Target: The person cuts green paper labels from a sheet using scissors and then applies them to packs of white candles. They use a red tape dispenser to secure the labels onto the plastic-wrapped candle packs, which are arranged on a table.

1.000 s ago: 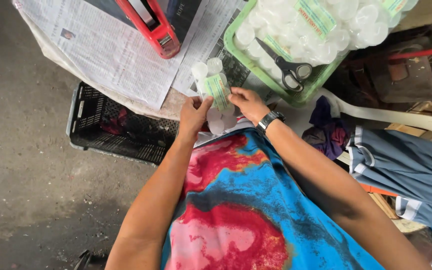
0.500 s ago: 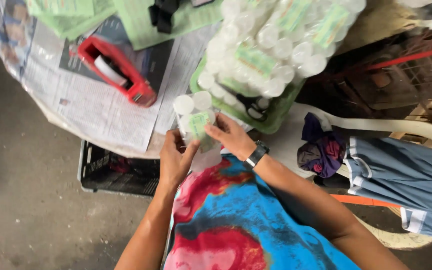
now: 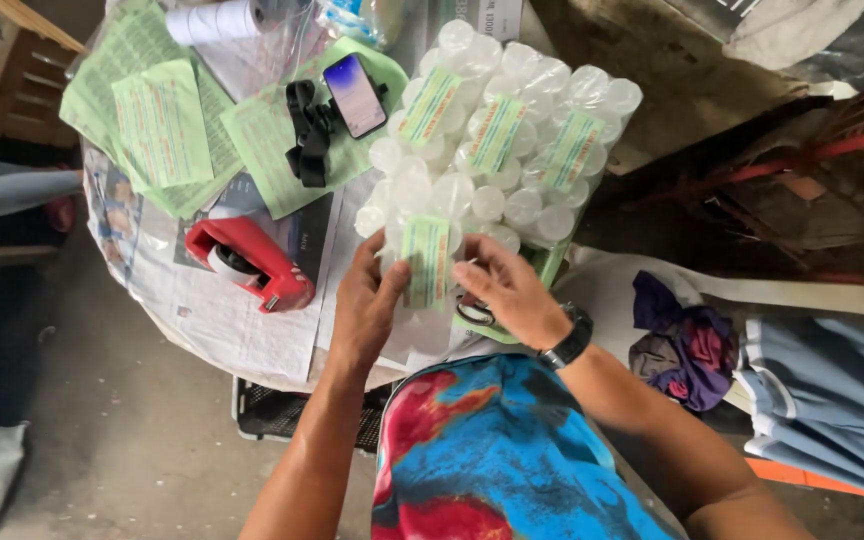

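Both hands point(image 3: 367, 300) point(image 3: 512, 290) hold a labelled cup bundle point(image 3: 425, 262) over newspaper-covered table point(image 3: 222, 320).

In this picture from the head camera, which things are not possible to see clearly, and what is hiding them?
- Pack of clear cups, head view: its sides are covered by the left hand and right hand.
- Scissors: only a handle loop shows under the right hand.
- Green tray: mostly buried under stacked cup packs.
- Paper roll: cut by the top edge.
- Green leaflets: print too small.
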